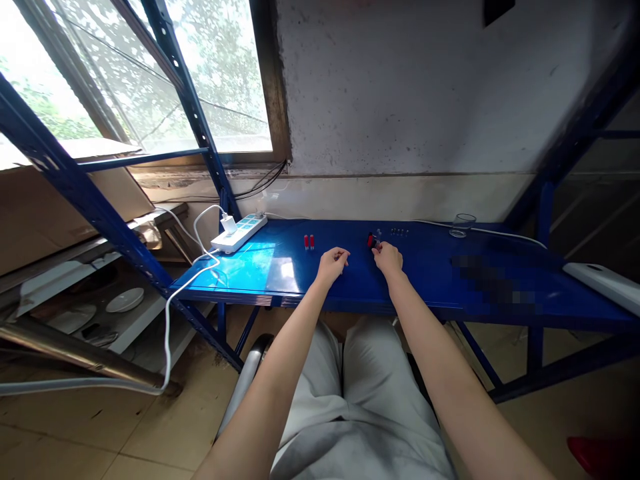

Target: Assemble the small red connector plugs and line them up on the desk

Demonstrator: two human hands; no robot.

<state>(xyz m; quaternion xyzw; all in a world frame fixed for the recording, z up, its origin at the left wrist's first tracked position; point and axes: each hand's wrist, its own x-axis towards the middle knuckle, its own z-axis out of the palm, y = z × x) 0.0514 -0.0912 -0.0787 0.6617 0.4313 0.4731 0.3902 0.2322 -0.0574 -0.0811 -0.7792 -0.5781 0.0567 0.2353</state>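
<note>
Because the small red and black part [373, 241] was pinched only at the fingertips of the right hand [387, 258], just above the blue worktop [280, 267], it could well have slipped and rolled into the row of tiny dark pieces [399, 231] just behind it, or off the front edge. The right grip was closed on that part, fingers bunched tight. The left hand [333, 261] rested near it on the worktop, its grip loosely curled; whether anything lay inside could not be told. Farther left, two red pieces [309, 241] stood apart, untouched.
</note>
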